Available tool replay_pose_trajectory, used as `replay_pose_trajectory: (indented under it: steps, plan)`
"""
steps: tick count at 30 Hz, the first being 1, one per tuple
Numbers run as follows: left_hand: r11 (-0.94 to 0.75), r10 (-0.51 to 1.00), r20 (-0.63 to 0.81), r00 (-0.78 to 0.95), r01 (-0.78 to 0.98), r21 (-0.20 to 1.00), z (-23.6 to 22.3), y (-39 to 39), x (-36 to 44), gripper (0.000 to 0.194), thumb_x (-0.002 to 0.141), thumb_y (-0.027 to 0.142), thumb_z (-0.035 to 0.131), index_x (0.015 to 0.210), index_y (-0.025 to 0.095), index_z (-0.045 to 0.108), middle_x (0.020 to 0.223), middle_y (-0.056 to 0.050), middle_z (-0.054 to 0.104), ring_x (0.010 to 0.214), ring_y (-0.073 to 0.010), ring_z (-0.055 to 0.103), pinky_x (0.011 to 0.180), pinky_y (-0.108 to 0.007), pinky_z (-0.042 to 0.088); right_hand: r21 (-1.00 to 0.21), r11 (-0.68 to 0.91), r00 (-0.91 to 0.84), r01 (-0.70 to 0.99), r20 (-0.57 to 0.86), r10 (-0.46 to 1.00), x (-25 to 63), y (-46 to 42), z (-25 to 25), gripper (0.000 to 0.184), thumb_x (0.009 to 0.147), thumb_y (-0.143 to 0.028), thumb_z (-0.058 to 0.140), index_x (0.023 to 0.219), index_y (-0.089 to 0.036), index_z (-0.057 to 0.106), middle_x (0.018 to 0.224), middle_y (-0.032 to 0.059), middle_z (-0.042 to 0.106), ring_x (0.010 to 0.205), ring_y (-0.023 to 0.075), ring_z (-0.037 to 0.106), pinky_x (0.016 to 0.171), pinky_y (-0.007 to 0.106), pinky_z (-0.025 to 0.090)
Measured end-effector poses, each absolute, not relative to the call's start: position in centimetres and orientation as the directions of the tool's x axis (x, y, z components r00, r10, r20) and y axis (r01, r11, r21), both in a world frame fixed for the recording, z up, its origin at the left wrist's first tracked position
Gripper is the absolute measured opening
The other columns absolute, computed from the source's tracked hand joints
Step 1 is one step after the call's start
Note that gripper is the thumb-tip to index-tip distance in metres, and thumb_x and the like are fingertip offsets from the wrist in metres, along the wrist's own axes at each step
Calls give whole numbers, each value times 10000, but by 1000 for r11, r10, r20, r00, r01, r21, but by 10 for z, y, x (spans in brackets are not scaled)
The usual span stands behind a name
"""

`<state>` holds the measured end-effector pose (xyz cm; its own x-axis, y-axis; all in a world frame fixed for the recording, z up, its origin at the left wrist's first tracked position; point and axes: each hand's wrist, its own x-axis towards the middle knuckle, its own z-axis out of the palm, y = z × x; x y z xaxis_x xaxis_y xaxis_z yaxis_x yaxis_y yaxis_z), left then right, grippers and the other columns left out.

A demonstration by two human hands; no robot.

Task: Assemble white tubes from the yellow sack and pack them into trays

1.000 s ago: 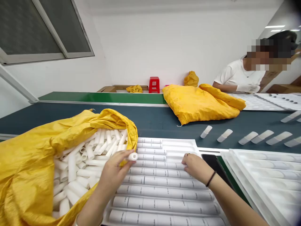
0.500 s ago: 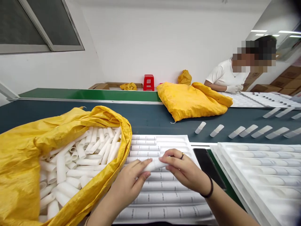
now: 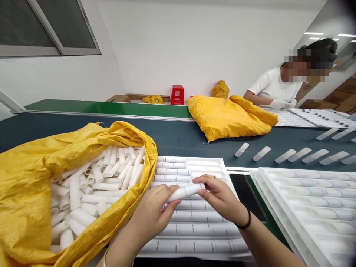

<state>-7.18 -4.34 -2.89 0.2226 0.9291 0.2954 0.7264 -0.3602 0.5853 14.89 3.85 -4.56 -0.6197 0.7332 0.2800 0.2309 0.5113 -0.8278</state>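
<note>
Between my two hands is a white plastic tube (image 3: pixel 183 191), held roughly level above the tray. My left hand (image 3: pixel 154 207) grips its left end between thumb and fingers. My right hand (image 3: pixel 219 198) pinches the right end, where small dark print shows. Beneath them lies a white tray (image 3: pixel 207 163) with rows of white cylinders bearing printed marks (image 3: pixel 194 230). To the left, a yellow woven sack (image 3: pixel 22 189) gapes, full of loose white tubes (image 3: pixel 107 186).
A dark phone-like slab (image 3: pixel 247 196) lies right of the tray, beside a stack of white trays (image 3: pixel 314 193). Several white tubes (image 3: pixel 294 155) stand on the dark belt (image 3: pixel 178 139). Behind them rests a closed yellow sack (image 3: pixel 230 118). A gloved co-worker (image 3: pixel 268 87) sits at far right.
My right hand has slid toward the tube's right end, baring more of its middle and the print. The view has shifted slightly.
</note>
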Motion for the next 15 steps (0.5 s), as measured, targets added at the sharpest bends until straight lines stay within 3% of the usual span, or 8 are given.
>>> replay_pose_trajectory:
  steps: [6, 9, 12, 15]
  plan:
    - [-453, 857, 431, 281, 809, 374, -38, -42, -69, 273, 919, 235, 477, 1159, 149, 574, 813, -77, 627, 722, -200, 586, 652, -317, 492, -927, 307, -628, 216, 109, 770, 149, 42, -47, 268, 896, -377, 542, 1054, -180, 630, 794, 39, 610, 669, 139, 527, 613, 265, 462]
    - [-482, 842, 441, 310, 800, 357, -43, -44, -65, 354, 924, 223, 461, 1269, 150, 502, 825, -81, 631, 719, -201, 592, 647, -318, 510, -887, 405, -659, 221, 170, 733, 149, 39, -45, 269, 901, -360, 534, 1076, -178, 627, 855, 57, 633, 740, 156, 565, 679, 288, 475]
    - [-500, 843, 438, 313, 757, 422, -52, -48, -60, 467, 931, 227, 439, 1390, 185, 362, 883, -83, 646, 767, -203, 614, 684, -318, 532, -821, 536, -687, 197, 274, 673, 147, 30, -41, 261, 915, -340, 512, 1093, -179, 617, 899, 66, 658, 777, 159, 591, 725, 296, 481]
    - [-488, 859, 396, 323, 748, 449, -62, -53, -57, 516, 933, 230, 427, 1430, 232, 287, 935, -80, 659, 817, -203, 636, 720, -312, 544, -745, 623, -767, 237, 250, 591, 140, 26, -41, 258, 903, -307, 542, 1122, -191, 614, 953, 65, 676, 811, 156, 615, 773, 285, 489]
